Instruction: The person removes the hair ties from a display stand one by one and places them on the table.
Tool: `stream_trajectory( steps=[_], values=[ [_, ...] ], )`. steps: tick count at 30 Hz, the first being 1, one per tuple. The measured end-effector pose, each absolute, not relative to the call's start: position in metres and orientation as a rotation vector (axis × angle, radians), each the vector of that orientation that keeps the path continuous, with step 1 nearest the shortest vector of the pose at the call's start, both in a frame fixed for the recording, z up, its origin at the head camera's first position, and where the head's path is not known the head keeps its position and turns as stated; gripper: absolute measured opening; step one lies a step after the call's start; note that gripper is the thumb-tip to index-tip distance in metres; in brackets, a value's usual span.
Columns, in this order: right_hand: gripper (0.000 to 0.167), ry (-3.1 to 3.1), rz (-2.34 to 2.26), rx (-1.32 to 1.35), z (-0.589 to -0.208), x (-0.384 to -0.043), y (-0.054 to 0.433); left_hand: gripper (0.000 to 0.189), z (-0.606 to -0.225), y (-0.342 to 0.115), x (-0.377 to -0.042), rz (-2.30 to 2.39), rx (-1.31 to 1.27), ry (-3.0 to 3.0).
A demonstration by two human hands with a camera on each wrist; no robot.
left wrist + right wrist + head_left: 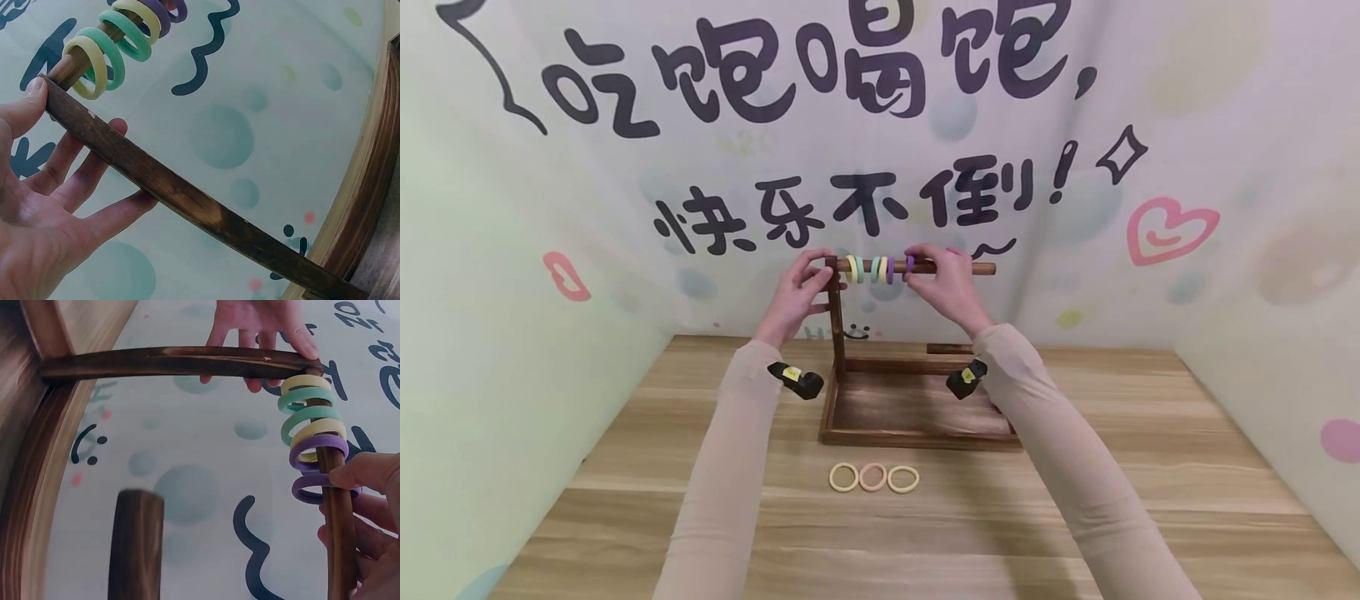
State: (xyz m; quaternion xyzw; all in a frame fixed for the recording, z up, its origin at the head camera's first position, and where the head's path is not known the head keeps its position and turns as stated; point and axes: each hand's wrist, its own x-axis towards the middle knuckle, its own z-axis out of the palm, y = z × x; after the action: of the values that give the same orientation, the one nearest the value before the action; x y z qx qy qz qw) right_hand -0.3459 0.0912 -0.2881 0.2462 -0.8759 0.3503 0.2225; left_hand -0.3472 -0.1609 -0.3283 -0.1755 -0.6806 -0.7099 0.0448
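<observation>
Currently, your R hand (947, 282) pinches the outer purple ring (301, 495) on the rod (983, 268), thumb & finger nearly together; your L hand (792, 293) grips the upright post (838, 329) near its top, fingers spread. Looks approx. 2/3 done: six rings (860, 269) on the rod incl. that one, w/ three left on the counter (1150, 442), a pink ring (873, 490) btwn two yellow rings (832, 477). Wall writing (871, 204) reads 吃饱喝饱,快乐不倒!; yellow wrist tags (792, 374) too small to read.

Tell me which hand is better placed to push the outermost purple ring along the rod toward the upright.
Probably the right: the right hand pinches the outermost purple ring on the rod, while the left hand holds the upright at the rod's far end.
</observation>
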Motion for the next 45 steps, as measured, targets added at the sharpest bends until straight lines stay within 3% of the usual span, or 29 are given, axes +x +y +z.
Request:
stream_trajectory(
  steps=[20,27,45],
  values=[
    [0.029,-2.354,0.948,0.686,-0.287,-0.339,0.127,0.032,-0.331,-0.162,-0.352,-2.193,-0.526,-2.077],
    [0.03,-2.324,1.152,0.682,-0.287,-0.337,0.142,0.033,-0.331,-0.162,-0.352,-2.157,-0.525,-2.09],
    [0.033,-2.395,1.297,0.522,-0.289,-0.338,0.175,0.032,-0.331,-0.16,-0.35,-2.17,-0.527,-2.077]
  ],
)
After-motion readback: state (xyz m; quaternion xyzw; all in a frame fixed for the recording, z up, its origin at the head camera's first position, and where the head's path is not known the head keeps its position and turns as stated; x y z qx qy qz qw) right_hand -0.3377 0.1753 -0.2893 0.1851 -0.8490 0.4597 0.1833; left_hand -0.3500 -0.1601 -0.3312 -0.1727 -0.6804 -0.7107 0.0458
